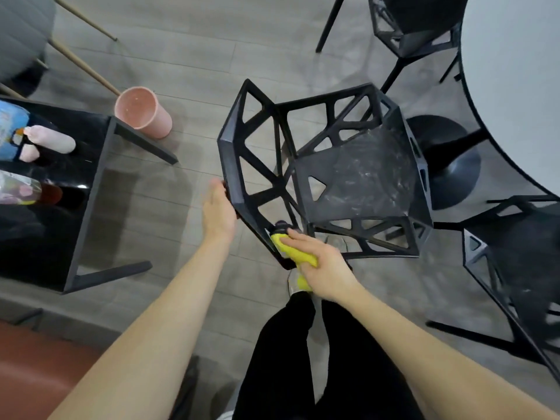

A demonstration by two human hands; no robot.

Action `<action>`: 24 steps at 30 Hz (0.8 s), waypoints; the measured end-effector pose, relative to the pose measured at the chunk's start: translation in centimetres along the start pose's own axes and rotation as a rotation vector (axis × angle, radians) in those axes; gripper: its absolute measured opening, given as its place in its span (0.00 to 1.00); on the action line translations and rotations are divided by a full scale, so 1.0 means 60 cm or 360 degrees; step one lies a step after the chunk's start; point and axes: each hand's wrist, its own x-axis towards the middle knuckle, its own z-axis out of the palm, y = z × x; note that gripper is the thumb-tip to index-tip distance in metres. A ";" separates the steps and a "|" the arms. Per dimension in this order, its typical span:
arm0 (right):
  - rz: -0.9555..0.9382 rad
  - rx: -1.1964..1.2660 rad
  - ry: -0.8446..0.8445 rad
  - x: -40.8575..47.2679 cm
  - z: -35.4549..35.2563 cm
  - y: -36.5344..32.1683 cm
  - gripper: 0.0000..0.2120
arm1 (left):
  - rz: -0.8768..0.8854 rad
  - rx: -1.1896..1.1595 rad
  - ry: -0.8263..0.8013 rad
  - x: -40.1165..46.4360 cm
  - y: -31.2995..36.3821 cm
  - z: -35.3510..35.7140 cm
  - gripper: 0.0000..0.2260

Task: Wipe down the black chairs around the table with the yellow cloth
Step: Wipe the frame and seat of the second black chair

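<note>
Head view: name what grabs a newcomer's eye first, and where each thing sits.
The yellow cloth, low in the middle, gripped by the right hand against the frame of the black chair at centre. The left hand holds that chair's backrest edge. A pink bin stands on the floor, upper left.

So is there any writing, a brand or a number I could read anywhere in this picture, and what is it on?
No text can be read.
Colourful packets on the black side table: printed, but too blurred to read.
Black chair, yellow cloth, pink bin: no lettering visible.
</note>
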 end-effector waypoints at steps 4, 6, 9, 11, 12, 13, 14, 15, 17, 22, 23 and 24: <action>0.0819 0.0806 0.0445 0.030 -0.051 0.093 0.19 | 0.0116 -0.0155 0.0393 -0.022 -0.021 0.054 0.38; 0.0822 0.1083 0.0604 0.078 -0.078 0.102 0.16 | 0.0284 -0.0143 0.0623 -0.032 -0.024 0.074 0.30; 0.0671 0.1064 0.0627 0.173 -0.106 0.050 0.18 | 0.0407 -0.0092 0.0816 -0.047 -0.039 0.091 0.25; 0.0502 0.0830 0.0461 0.253 -0.087 0.018 0.17 | 0.0477 -0.0044 0.0862 -0.047 -0.053 0.098 0.19; 0.0438 0.0694 0.0309 0.288 -0.069 0.006 0.16 | 0.0520 -0.0023 0.0877 -0.044 -0.057 0.099 0.18; 0.0377 0.0486 0.0133 0.316 -0.048 0.006 0.20 | 0.0555 0.0005 0.0897 -0.040 -0.056 0.100 0.18; 0.0309 0.0242 -0.0020 0.334 -0.029 0.018 0.27 | 0.0568 0.0015 0.0926 -0.029 -0.062 0.097 0.18; 0.0236 0.0041 -0.0123 0.334 -0.015 0.034 0.34 | 0.0562 0.0038 0.0950 -0.018 -0.070 0.091 0.19; 0.0175 -0.0131 -0.0227 0.282 -0.014 0.071 0.40 | 0.0541 0.0094 0.0975 -0.006 -0.081 0.082 0.22; 0.0143 -0.0384 -0.0579 0.103 -0.077 0.155 0.39 | 0.0565 0.0113 0.0964 -0.011 -0.086 0.085 0.21; 0.0151 -0.0441 -0.0562 0.110 -0.081 0.156 0.38 | 0.0548 0.0118 0.0965 -0.012 -0.084 0.086 0.21; 0.0217 -0.0423 -0.0492 0.130 -0.080 0.145 0.35 | 0.0525 0.0134 0.0971 -0.011 -0.083 0.086 0.20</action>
